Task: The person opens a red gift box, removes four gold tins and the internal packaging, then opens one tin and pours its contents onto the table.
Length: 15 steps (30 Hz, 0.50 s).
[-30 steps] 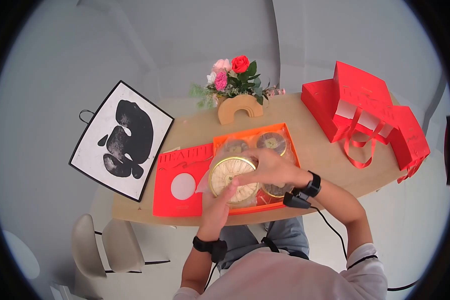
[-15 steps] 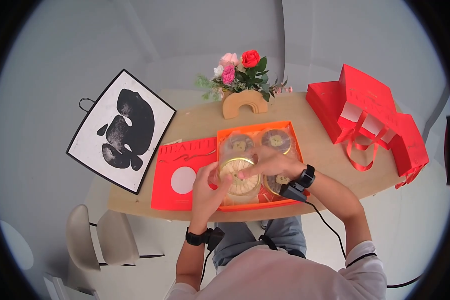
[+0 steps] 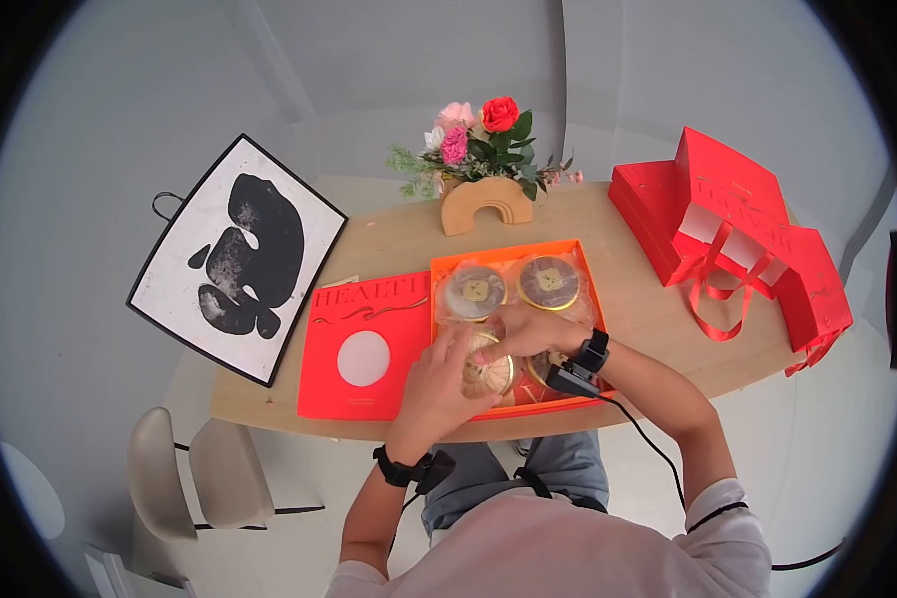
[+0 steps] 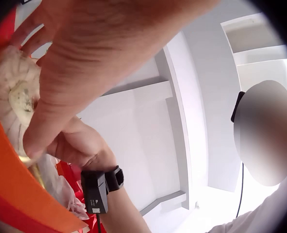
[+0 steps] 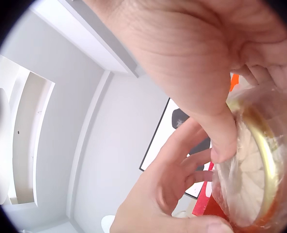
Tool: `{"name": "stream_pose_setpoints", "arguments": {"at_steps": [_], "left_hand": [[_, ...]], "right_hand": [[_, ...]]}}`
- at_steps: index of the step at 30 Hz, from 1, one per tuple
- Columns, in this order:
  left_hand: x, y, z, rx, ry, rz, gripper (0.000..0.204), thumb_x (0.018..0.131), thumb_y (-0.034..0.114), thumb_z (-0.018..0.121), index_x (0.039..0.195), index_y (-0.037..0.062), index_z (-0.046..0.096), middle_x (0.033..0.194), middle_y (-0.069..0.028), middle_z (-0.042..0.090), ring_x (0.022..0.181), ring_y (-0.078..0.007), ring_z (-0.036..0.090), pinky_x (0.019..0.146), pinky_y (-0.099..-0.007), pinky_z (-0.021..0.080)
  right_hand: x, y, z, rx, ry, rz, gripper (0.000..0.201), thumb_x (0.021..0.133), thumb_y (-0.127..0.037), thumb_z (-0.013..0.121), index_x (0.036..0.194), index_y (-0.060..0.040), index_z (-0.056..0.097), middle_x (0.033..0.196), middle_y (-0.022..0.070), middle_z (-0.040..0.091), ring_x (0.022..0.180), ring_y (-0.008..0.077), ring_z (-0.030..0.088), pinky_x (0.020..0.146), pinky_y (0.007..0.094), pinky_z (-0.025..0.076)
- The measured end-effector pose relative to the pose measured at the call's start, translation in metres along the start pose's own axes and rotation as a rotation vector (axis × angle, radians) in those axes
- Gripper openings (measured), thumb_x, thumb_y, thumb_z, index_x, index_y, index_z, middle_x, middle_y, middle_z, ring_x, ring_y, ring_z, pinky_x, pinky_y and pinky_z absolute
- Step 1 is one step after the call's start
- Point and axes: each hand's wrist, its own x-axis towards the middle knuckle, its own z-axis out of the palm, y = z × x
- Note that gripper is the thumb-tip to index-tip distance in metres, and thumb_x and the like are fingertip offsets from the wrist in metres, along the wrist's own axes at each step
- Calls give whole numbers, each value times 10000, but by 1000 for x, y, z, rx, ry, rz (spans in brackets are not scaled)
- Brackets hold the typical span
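A round gold-rimmed container in clear wrap, pale slices showing through its lid, sits at the near left of the orange box. The left hand holds its left side, thumb across the lid in the left wrist view. From above, the right hand grips the far side; the right wrist view shows the right thumb on the wrapped lid. Two wrapped round containers lie in the far half. Another is partly hidden under the right hand.
A red lid with a white circle lies left of the box. Behind stands a wooden arch vase with flowers. Red bags with ribbon handles are at the right, and a black-and-white framed picture is at the left.
The pale container has moved down toward the near left of the box, uncovering the far-left one. The left hand has shifted up and over its left side; the right hand has moved slightly nearer.
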Motion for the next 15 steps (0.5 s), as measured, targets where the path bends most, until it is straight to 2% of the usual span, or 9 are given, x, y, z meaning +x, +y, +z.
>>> {"name": "stream_pose_setpoints", "arguments": {"at_steps": [2, 4, 6, 7, 9, 10, 13, 15], "left_hand": [[1, 0, 5, 150, -55, 1, 926, 729, 393, 843, 1481, 52, 423, 1469, -181, 458, 1285, -385, 502, 1061, -461, 427], [2, -4, 9, 169, -36, 15, 930, 727, 409, 840, 1479, 50, 428, 1465, -171, 463, 1260, -381, 517, 1043, -463, 436], [3, -6, 12, 189, -17, 32, 934, 724, 426, 837, 1477, 47, 433, 1462, -161, 469, 1234, -377, 533, 1026, -465, 444], [3, -5, 11, 203, -32, 15, 933, 721, 430, 837, 1475, 51, 440, 1460, -157, 472, 1216, -377, 542, 1017, -466, 449], [4, -4, 12, 217, -46, 0, 932, 717, 434, 838, 1473, 54, 447, 1459, -152, 475, 1199, -377, 552, 1009, -466, 453], [4, -4, 12, 237, -52, -5, 927, 718, 439, 837, 1472, 60, 452, 1458, -152, 479, 1177, -376, 562, 999, -465, 458], [7, -4, 12, 263, -63, -10, 923, 712, 454, 839, 1464, 70, 466, 1453, -153, 486, 1149, -375, 576, 980, -464, 467], [8, -3, 11, 265, -69, -13, 923, 705, 463, 842, 1458, 75, 475, 1450, -155, 489, 1143, -373, 580, 971, -462, 473]], "right_hand": [[6, 6, 1, -38, -17, 15, 717, 735, -647, 783, 942, 39, 746, 804, 216, 705, 774, 308, 699, 708, 403, 518], [6, 6, -1, -73, -32, 33, 729, 748, -653, 770, 939, 50, 741, 803, 231, 701, 776, 329, 700, 711, 416, 520], [2, -4, -4, -177, -22, -8, 733, 783, -653, 735, 944, 62, 733, 833, 270, 695, 821, 388, 698, 747, 445, 522], [3, -2, -3, -176, -23, -8, 733, 783, -653, 735, 944, 62, 733, 833, 270, 695, 821, 388, 698, 747, 445, 522], [7, 5, 0, -276, -21, -83, 688, 837, -615, 712, 1093, 23, 718, 912, 240, 707, 879, 362, 689, 781, 408, 525], [9, 6, 0, -276, -20, -83, 688, 837, -615, 712, 1093, 23, 718, 912, 240, 707, 879, 362, 689, 781, 408, 525], [15, 16, 5, -355, -33, -92, 576, 859, -518, 722, 1105, 3, 720, 945, 242, 709, 920, 400, 678, 816, 432, 517], [19, 30, 13, -336, 82, -161, 514, 835, -425, 765, 1104, 10, 718, 958, 251, 706, 929, 400, 679, 812, 438, 516]]}}
